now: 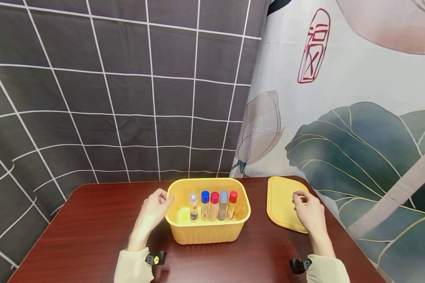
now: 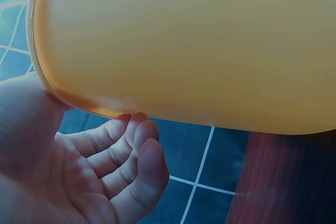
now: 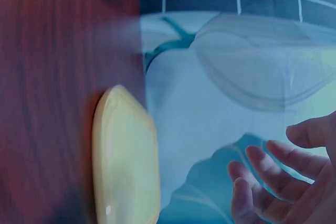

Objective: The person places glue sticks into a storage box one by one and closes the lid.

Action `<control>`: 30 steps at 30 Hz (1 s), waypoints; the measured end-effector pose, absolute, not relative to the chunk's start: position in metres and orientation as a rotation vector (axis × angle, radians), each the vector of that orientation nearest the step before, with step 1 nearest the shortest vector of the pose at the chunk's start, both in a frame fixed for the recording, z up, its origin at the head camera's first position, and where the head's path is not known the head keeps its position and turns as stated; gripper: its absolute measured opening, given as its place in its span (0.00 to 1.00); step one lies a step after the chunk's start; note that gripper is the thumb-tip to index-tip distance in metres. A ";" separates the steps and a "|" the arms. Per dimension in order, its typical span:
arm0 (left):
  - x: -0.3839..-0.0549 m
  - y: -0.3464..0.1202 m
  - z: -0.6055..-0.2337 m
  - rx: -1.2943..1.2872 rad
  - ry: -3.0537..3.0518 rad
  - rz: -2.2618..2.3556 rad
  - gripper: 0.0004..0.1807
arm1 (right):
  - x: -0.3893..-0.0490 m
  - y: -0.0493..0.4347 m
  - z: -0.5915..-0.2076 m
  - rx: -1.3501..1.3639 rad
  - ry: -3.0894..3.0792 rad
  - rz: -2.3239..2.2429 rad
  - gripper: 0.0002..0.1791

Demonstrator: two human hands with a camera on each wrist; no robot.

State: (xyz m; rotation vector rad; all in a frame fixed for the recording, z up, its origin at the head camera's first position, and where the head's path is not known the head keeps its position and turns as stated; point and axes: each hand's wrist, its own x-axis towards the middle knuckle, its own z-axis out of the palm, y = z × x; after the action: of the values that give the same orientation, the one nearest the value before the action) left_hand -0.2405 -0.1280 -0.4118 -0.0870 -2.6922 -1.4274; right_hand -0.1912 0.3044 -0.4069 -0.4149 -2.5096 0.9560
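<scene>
My left hand [image 1: 156, 206] is at the left rim of a yellow plastic bin [image 1: 209, 235], its thumb over the edge and curled fingertips [image 2: 149, 129] at the outer wall. In the left wrist view the thumb's end is hidden behind the bin. Several small clear bottles stand upright inside in a row: one with a whitish cap [image 1: 193, 206], then blue [image 1: 205, 206], pink [image 1: 214, 206], light blue [image 1: 222, 206] and red [image 1: 231, 205]. My right hand [image 1: 309, 210] hovers over a flat yellow lid [image 1: 283, 204], fingers loosely bent and holding nothing.
The bin and lid lie on a dark red wooden table [image 1: 92, 232], the lid close to its right edge. A dark grid-patterned curtain [image 1: 127, 90] hangs behind, and a white curtain with leaf and flower prints [image 1: 340, 90] hangs at the right.
</scene>
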 end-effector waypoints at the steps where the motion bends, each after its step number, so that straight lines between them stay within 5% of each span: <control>1: -0.240 -0.128 -0.412 -0.085 -2.695 -1.427 0.11 | -0.189 0.309 -0.409 -0.440 -2.521 0.944 0.18; 8: -0.238 -0.129 -0.414 -0.078 -2.693 -1.432 0.11 | -0.184 0.331 -0.429 -0.594 -2.627 0.945 0.22; 20: -0.242 -0.128 -0.411 -0.097 -2.661 -1.448 0.11 | -0.192 0.353 -0.451 -0.865 -2.702 1.007 0.48; 30: -0.243 -0.128 -0.413 -0.088 -2.666 -1.469 0.11 | -0.202 0.359 -0.466 -0.990 -2.786 0.996 0.59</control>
State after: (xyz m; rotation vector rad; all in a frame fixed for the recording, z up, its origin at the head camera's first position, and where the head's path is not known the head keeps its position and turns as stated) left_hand -0.2426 -0.1283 -0.4134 -0.0877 -2.6657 -1.4687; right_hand -0.2024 0.3589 -0.4656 -0.9900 -2.7856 0.9959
